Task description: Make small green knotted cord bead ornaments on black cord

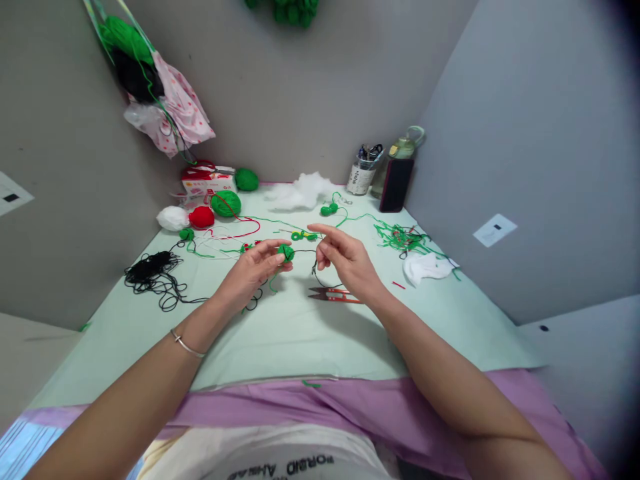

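Note:
My left hand pinches a small green crocheted ball between thumb and fingertips, just above the pale green table. A thin black thread runs from the ball to my right hand, whose thumb and fingers are pinched on it while the index finger points out to the left. Red-handled thread snips lie on the table just below my right hand.
Black yarn tangle at left. White, red and green yarn balls and a red-white box at back left. White stuffing, pen cup, dark phone, green scraps, white cloth at right.

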Motion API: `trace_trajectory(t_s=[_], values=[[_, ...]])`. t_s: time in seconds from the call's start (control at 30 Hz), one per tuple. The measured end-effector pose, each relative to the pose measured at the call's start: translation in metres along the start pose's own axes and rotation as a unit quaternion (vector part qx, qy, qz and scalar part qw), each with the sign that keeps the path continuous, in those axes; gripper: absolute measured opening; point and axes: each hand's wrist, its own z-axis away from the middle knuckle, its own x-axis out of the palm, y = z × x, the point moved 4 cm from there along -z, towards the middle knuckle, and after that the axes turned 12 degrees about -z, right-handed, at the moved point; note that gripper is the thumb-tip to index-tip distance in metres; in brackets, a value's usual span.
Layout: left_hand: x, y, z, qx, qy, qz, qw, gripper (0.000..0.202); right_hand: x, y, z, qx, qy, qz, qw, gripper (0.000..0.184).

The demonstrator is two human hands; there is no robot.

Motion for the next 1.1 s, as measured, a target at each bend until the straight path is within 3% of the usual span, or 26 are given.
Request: trace_trajectory(t_s=[0.1,0.23,0.43,0.6,0.77,1.1], values=[[0.001,0.002,0.001,-0.001,-0.017,0.026,1.0,0.042,0.0,-0.001,0.004,-0.009,0.004,0.035,0.999,0.037],[-0.001,0.004,0.002,0.006,-0.012,0.032,0.999,0.042,0.0,-0.004,0.005,-0.011,0.038,0.062,0.997,0.01],[-0.005,0.001,0.001,-0.005,0.012,0.017,1.0,0.037,-0.016,-0.018,0.0,-0.084,0.115,0.095,0.985,0.009],[-0.003,0.004,0.002,-0.002,0.021,0.017,1.0,0.035,-0.009,-0.012,0.001,-0.05,0.07,0.082,0.993,0.009],[-0.001,0.006,0.002,0.001,0.025,0.017,1.0,0.034,0.011,-0.003,0.009,-0.029,-0.012,0.157,0.987,0.011],[-0.001,0.005,0.002,0.007,0.028,0.001,1.0,0.035,0.015,-0.002,0.011,-0.02,-0.031,0.192,0.981,0.012]])
